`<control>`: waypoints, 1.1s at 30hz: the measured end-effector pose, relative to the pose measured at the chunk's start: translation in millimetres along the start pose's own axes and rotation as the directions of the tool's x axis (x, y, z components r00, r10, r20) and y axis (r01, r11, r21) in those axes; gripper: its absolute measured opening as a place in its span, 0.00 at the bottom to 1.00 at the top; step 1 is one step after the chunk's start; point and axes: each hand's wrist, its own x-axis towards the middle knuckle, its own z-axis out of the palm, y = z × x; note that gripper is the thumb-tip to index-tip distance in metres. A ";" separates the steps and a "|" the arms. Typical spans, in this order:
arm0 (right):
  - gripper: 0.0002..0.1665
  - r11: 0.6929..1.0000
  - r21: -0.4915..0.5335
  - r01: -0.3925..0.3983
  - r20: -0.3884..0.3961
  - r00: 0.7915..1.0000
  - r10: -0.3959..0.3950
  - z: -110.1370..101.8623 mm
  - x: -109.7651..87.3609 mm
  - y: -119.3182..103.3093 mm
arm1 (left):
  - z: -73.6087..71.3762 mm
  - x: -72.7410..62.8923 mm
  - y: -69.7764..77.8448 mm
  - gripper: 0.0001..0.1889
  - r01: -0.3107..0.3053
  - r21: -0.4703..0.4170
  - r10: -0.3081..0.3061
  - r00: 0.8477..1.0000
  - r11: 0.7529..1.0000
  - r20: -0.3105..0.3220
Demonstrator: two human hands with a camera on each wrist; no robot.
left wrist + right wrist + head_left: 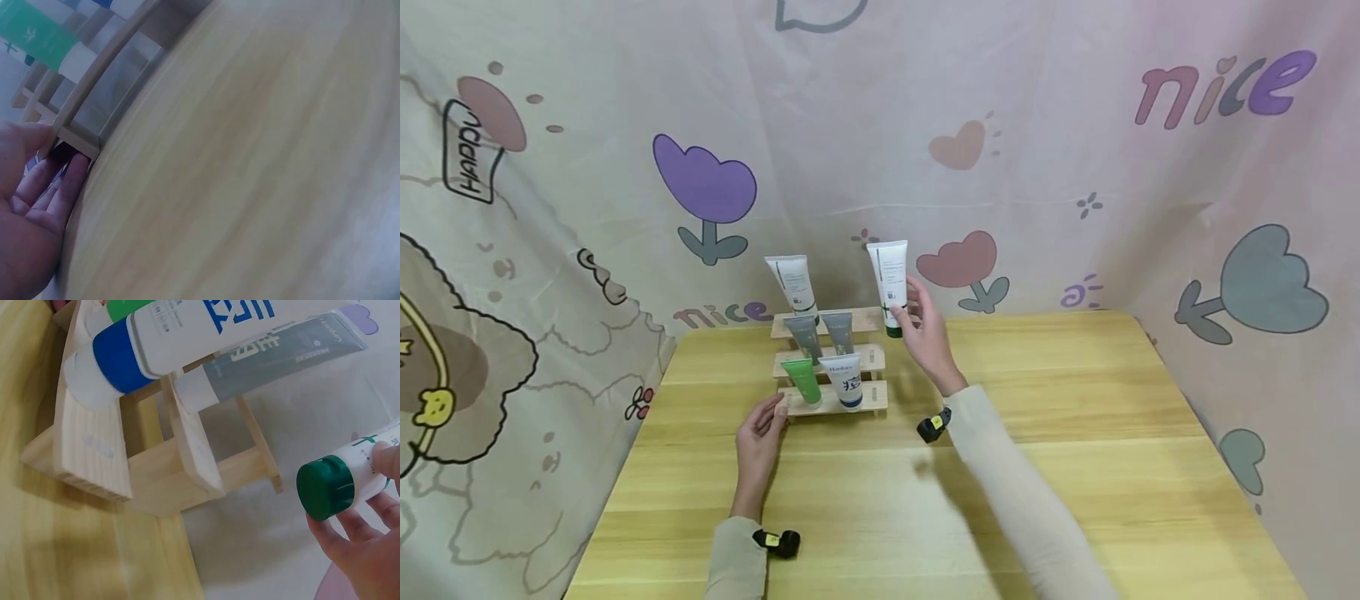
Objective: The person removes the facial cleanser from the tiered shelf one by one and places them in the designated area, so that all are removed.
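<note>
My right hand (925,333) grips a white tube with a dark green cap (891,279), held upright, cap down, above the right end of the top step. The green cap (326,487) shows close up in the right wrist view, apart from the rack. With thumb above and fingers beneath, my left hand (31,212) holds the front left corner of the three-step wooden display rack (874,398). On the bottom step stand a green tube (803,382) and a white tube with a blue cap (844,382). Two grey tubes (838,332) occupy the middle step; another white tube (793,283) stands on the top left.
The rack stands on a light wooden table (1037,375), close to the back edge. A printed curtain (865,125) hangs behind the table and along its left side. Black wrist cameras (934,425) are strapped to both wrists.
</note>
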 end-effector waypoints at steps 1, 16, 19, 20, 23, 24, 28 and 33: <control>0.34 1.000 -0.003 0.002 0.003 1.000 -0.002 -2.1 -1.7 -4.4 | 0.4 -0.1 0.1 0.18 0.005 0.000 -0.005 1.000 1.000 -0.001; 0.38 0.997 -0.061 -0.037 -0.089 0.995 0.032 -19.1 -13.3 41.0 | 3.1 1.6 -0.2 0.19 0.001 -0.001 -0.001 1.000 1.000 0.018; 0.39 0.998 -0.055 -0.042 -0.094 0.995 0.036 -21.0 -16.4 45.9 | 1.6 1.4 -1.7 0.19 0.006 -0.002 -0.006 1.000 1.000 0.015; 0.39 0.998 -0.053 -0.041 -0.093 0.995 0.036 -21.1 -17.7 47.8 | 0.7 1.2 -2.1 0.19 0.009 0.000 -0.009 1.000 1.000 0.011; 0.39 0.998 -0.040 -0.038 -0.092 0.995 0.034 -20.3 -22.1 53.9 | -2.3 0.4 -2.1 0.18 0.013 0.005 -0.013 1.000 1.000 -0.007; 0.39 0.999 -0.034 -0.042 -0.093 0.995 0.038 -19.9 -23.9 55.9 | -3.0 0.1 -1.5 0.18 0.010 0.009 -0.010 1.000 1.000 -0.009; 0.39 0.995 -0.045 -0.086 -0.107 0.991 0.081 -20.0 -31.4 64.8 | -3.1 0.0 0.6 0.18 0.004 0.007 -0.004 1.000 1.000 -0.007; 0.37 0.974 -0.078 -0.213 -0.157 0.967 0.199 -23.6 -40.4 75.7 | 0.7 1.6 -0.2 0.18 0.016 -0.003 -0.016 1.000 1.000 0.000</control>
